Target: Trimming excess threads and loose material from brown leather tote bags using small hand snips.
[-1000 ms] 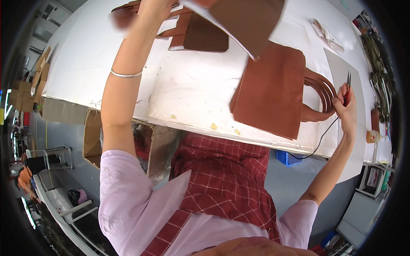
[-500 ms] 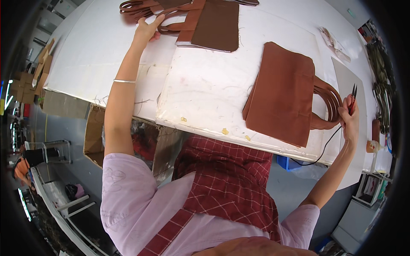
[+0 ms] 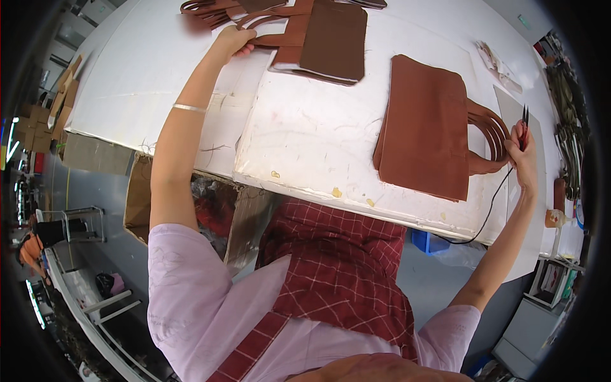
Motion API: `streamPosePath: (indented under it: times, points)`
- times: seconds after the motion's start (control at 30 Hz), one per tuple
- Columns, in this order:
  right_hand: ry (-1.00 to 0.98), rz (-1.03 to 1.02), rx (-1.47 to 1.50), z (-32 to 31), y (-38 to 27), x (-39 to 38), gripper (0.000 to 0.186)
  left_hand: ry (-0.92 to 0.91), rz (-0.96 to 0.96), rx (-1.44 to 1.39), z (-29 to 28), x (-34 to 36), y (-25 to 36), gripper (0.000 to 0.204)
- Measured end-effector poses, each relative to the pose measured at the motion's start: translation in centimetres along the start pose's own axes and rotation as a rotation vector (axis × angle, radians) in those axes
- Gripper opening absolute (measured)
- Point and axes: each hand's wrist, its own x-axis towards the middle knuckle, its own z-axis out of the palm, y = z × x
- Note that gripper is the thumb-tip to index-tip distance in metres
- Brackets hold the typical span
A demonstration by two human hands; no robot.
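Observation:
My left hand [image 3: 234,42] is closed round the strap handles of a brown bag piece [image 3: 334,44] at the far side of the table. That piece has a dark panel, a lighter brown band and a pale edge beneath. A stack of reddish-brown bag pieces [image 3: 425,130] lies flat at the right, its looped handles [image 3: 490,167] pointing right. My right hand [image 3: 524,159] is closed on slim thread snips [image 3: 525,120], black tips up and red at the grip. Its fingers are beside those loops; whether they also grip them, I cannot tell. A dark cord hangs from this hand.
More brown straps [image 3: 210,14] lie at the far left of the white table [image 3: 305,127]. A grey board [image 3: 519,114] and a plastic packet [image 3: 498,67] are at the right. Under the near edge stand an open cardboard box [image 3: 139,204] and a blue bin [image 3: 423,242].
My left hand and the dark-panelled piece have shifted right and slightly nearer. The reddish-brown stack has slid away from the near edge and a little right. My right hand has moved slightly farther away.

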Motion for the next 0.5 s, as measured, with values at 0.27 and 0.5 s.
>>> streamPosePath:
  times: [0.27,0.5]
  points:
    - [-0.093,-0.028,-0.166,-2.8,-0.5,-0.5,0.024,-0.142,0.128,0.322,-1.9,-15.2,3.0,0.044]
    - [0.179,-0.139,-0.565,0.3,-5.7,-2.6,0.028,0.411,0.704,0.636,-0.5,-22.3,3.6,0.047]
